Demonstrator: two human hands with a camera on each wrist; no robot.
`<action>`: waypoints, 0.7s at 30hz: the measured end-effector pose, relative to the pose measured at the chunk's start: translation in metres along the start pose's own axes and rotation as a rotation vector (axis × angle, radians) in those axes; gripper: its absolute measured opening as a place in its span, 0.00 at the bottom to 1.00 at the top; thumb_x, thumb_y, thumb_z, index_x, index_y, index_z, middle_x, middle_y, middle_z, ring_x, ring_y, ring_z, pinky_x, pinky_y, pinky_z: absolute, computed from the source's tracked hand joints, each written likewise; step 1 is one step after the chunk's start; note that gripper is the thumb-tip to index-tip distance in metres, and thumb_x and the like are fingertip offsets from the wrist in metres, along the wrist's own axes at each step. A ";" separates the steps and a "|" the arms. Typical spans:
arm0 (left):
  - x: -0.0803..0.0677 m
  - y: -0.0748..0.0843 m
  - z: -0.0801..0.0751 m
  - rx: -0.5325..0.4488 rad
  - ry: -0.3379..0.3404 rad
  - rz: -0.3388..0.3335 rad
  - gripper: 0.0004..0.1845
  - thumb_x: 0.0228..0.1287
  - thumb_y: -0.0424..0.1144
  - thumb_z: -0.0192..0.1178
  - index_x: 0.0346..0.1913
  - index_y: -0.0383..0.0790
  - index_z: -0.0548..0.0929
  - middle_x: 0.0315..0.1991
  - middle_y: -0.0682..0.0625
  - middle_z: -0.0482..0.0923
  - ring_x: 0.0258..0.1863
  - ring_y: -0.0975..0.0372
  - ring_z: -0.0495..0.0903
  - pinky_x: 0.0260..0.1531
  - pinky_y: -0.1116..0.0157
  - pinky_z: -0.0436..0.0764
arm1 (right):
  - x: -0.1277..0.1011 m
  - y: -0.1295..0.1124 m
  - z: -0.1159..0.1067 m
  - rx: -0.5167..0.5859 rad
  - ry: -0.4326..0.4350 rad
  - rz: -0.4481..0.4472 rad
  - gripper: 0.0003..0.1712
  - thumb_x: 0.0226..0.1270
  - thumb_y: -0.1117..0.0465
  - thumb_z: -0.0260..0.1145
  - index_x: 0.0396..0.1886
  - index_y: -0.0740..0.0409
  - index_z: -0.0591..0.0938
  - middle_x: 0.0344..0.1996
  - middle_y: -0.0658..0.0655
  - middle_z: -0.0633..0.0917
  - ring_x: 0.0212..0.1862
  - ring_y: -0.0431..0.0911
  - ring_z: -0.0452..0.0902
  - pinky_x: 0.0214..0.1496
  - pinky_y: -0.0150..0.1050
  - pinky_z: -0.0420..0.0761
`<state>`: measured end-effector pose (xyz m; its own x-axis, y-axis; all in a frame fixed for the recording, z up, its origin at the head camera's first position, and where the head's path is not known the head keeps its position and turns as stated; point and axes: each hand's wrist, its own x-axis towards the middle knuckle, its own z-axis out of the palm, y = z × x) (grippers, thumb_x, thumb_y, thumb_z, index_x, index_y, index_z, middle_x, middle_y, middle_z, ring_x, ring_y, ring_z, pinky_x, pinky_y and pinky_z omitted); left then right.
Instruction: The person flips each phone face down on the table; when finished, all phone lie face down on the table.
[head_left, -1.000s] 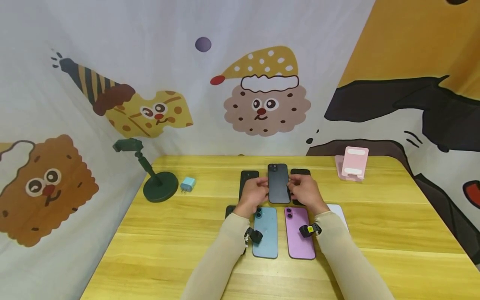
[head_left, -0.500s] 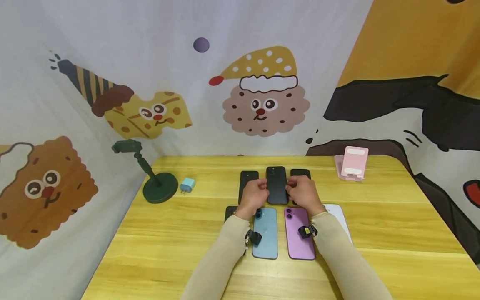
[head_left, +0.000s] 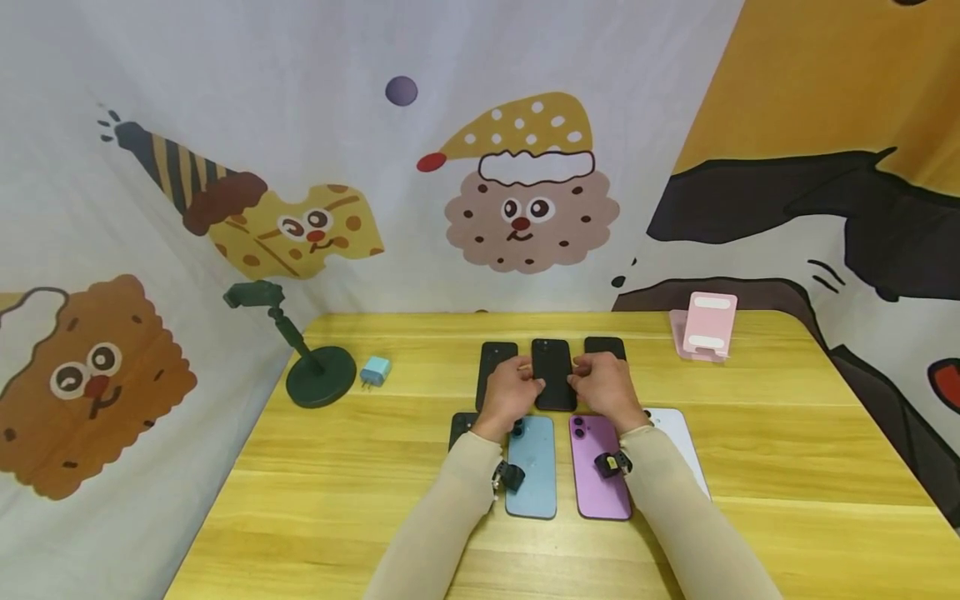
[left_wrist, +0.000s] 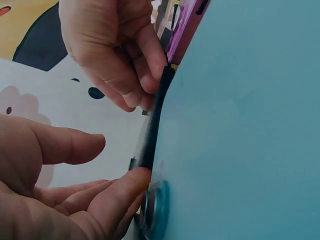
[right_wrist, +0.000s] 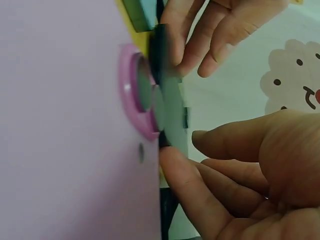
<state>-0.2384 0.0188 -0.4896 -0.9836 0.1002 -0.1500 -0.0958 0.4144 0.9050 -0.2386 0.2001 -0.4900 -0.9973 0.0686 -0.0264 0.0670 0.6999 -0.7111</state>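
A black phone [head_left: 552, 375], back up, lies in the middle of the far row on the table. My left hand [head_left: 510, 393] is at its left edge, and my right hand [head_left: 606, 385] is at its right edge. In the left wrist view, the left thumb [left_wrist: 82, 145] stands apart from the fingers, whose tips reach the phone's blurred dark edge [left_wrist: 152, 125]. The right thumb [right_wrist: 230, 142] is likewise raised in the right wrist view, with a fingertip [right_wrist: 172, 160] right at the phone. Dark phones flank it: one on the left [head_left: 491, 362], one partly hidden on the right [head_left: 604, 344].
Nearer me lie a blue phone [head_left: 531, 475], a purple phone [head_left: 596, 492], a white phone [head_left: 678, 437] and a partly covered dark phone [head_left: 461, 425]. A green stand [head_left: 321, 379] and a blue charger [head_left: 376, 370] are at left. At back right stands a pink phone stand [head_left: 709, 325].
The black phone has come down from a tilted, raised position to lie flat in the far row. Both hands have stayed at its sides, the left thumb shifting inward.
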 end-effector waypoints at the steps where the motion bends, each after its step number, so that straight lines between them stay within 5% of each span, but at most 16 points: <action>1: 0.000 0.001 0.000 -0.002 0.003 0.001 0.28 0.74 0.36 0.66 0.74 0.38 0.77 0.63 0.41 0.85 0.60 0.50 0.86 0.50 0.54 0.88 | 0.000 0.000 -0.001 0.001 0.000 0.002 0.25 0.70 0.65 0.72 0.65 0.68 0.83 0.51 0.69 0.90 0.32 0.45 0.90 0.32 0.35 0.86; 10: 0.001 0.004 -0.002 -0.028 0.030 -0.019 0.25 0.74 0.39 0.67 0.70 0.38 0.80 0.59 0.44 0.86 0.58 0.51 0.86 0.52 0.55 0.87 | -0.001 0.002 -0.006 0.024 0.028 -0.022 0.25 0.71 0.59 0.73 0.63 0.67 0.84 0.48 0.65 0.92 0.48 0.56 0.89 0.45 0.46 0.87; 21: 0.001 0.014 0.000 -0.101 0.015 0.041 0.22 0.75 0.42 0.67 0.68 0.40 0.83 0.58 0.45 0.85 0.59 0.52 0.85 0.56 0.54 0.86 | -0.003 0.007 -0.023 0.068 0.049 -0.071 0.24 0.74 0.56 0.71 0.63 0.66 0.84 0.49 0.65 0.91 0.49 0.58 0.88 0.50 0.52 0.88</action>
<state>-0.2404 0.0246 -0.4768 -0.9891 0.1016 -0.1069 -0.0697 0.3166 0.9460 -0.2346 0.2212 -0.4784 -0.9967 0.0563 0.0589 -0.0077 0.6546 -0.7560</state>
